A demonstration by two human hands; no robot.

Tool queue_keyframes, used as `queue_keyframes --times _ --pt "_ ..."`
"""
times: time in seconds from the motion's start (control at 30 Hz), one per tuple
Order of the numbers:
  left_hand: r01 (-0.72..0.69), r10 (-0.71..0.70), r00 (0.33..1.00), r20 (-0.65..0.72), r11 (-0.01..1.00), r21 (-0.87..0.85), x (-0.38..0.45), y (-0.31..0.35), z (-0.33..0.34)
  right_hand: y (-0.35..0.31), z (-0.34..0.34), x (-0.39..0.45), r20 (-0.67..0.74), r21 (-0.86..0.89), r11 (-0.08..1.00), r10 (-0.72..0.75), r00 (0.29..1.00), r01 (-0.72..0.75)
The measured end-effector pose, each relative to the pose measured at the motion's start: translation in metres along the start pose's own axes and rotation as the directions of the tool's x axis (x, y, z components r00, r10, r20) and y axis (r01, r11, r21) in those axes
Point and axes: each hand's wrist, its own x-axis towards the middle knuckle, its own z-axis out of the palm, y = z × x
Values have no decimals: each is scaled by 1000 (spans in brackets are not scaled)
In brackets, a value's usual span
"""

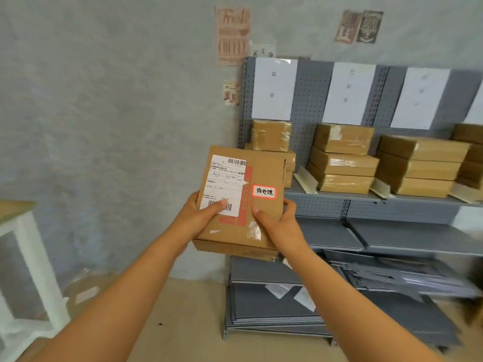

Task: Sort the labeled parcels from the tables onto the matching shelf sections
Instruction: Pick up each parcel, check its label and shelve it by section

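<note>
In the middle of the frame a flat brown cardboard parcel (241,199) is held up in the air in front of the grey metal shelf (366,202), not resting on anything. The left hand (201,212) grips its lower left side, with the thumb lying on the white shipping label (226,184). The right hand (277,218) grips its lower right corner, fingers curled round the edge. A small white sticker with a red border (264,191) sits on the front of the parcel with hand-written words on it. The shelf, on the right of the frame, has three white paper signs (349,92) on its back wall and stacks of taped brown boxes (342,163) under them, split by low white dividers (305,182). The signs are faint and partly blurred, so the biggest danger, I think, is putting the parcel under the wrong sign. The stacks are already tall, so a parcel set on top crookedly could slide off or push a box down. Both hands hold only the bottom part, so the top could tip forward if one hand lets go too soon. Loose grey shelf boards (392,278) lie low on the right, and a foot could trip on them while stepping closer.
</note>
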Motion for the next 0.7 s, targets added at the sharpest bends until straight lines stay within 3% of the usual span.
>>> queue_keyframes --times 0.4,0.7 --pt "-49 48 980 194 999 1 70 62 249 40 -232 80 -206 37 999 -9 979 17" --pt "-108 115 943 311 993 -40 160 95 426 69 -387 174 -340 -52 997 -65 938 51"
